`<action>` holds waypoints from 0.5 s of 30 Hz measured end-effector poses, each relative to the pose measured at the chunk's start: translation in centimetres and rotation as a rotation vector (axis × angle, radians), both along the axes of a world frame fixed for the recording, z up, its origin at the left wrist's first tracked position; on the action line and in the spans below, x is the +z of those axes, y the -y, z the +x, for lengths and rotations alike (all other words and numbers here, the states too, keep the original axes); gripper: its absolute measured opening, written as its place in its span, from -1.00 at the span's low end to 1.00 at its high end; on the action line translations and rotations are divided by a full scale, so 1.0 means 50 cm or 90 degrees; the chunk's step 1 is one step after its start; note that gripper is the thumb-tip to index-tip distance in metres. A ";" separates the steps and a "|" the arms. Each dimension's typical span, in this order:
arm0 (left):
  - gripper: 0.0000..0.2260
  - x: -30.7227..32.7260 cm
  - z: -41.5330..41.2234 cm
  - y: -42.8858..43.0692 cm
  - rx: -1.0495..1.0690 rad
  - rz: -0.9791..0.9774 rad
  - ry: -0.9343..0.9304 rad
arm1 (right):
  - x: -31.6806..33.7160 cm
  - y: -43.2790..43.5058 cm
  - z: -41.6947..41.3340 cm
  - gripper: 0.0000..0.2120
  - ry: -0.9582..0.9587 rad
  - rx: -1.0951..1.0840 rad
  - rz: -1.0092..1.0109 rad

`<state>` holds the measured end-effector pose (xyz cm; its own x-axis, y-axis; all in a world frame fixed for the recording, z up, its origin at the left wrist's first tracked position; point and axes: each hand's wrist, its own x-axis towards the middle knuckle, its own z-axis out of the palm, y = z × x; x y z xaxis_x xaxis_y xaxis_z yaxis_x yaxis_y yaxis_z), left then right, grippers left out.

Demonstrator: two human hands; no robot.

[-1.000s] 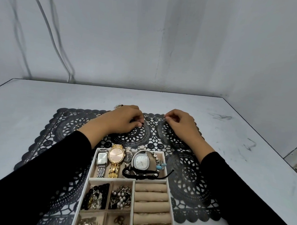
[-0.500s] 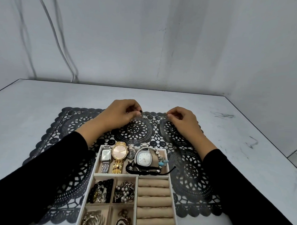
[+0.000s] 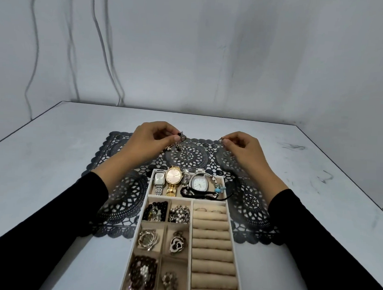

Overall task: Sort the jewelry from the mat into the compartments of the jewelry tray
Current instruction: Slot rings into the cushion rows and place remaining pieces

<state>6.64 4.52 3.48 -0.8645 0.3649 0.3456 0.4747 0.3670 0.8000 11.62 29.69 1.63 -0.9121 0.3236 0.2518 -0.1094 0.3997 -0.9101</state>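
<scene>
a person's left hand (image 3: 151, 141) and right hand (image 3: 243, 149), both arms in black sleeves (image 3: 51, 215), hover over the far edge of a black lace mat (image 3: 186, 156) on a grey table (image 3: 53, 160). the left thumb and forefinger pinch a metal chain (image 3: 180, 141), whose loose end dangles toward the mat; the other fingers are curled in. the right fingertips pinch a silver piece (image 3: 221, 139) held at about the same height, well apart from the left hand; whether a fine strand joins the two cannot be told. nearer the camera, a white jewelry tray (image 3: 148, 188) lies partly on the mat, its near end past the mat's edge. its far, wide compartment holds a silver watch (image 3: 159, 180), a gold watch (image 3: 173, 178), a white-faced watch (image 3: 199, 184) and a black cord bracelet (image 3: 196, 194), one cord end trailing over the right wall. the small compartments on the left hold black beads (image 3: 159, 209), pearl beads (image 3: 180, 213), silver bangles (image 3: 148, 239), a heart pendant (image 3: 177, 245) and a dark beaded necklace (image 3: 142, 272). down the right side runs a column of beige ring rolls (image 3: 212, 235), with two rings (image 3: 201, 209) tucked in the farthest slot. cables (image 3: 96, 31) hang down the grey wall behind.
</scene>
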 end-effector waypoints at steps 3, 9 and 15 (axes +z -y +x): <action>-0.94 0.009 0.038 0.024 0.014 0.017 -0.001 | 0.020 0.016 0.031 -0.93 -0.016 0.014 -0.018; -0.95 0.011 0.123 0.063 0.002 0.088 0.001 | 0.050 0.062 0.107 -0.94 -0.040 0.066 -0.082; -0.84 -0.004 0.185 0.099 -0.009 0.128 0.006 | 0.057 0.112 0.183 -0.94 -0.039 0.155 -0.127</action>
<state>15.91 -0.43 3.26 -0.8636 0.3007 0.4047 0.4706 0.1925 0.8611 20.77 24.08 4.48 -0.9540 0.1456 0.2622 -0.2372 0.1686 -0.9567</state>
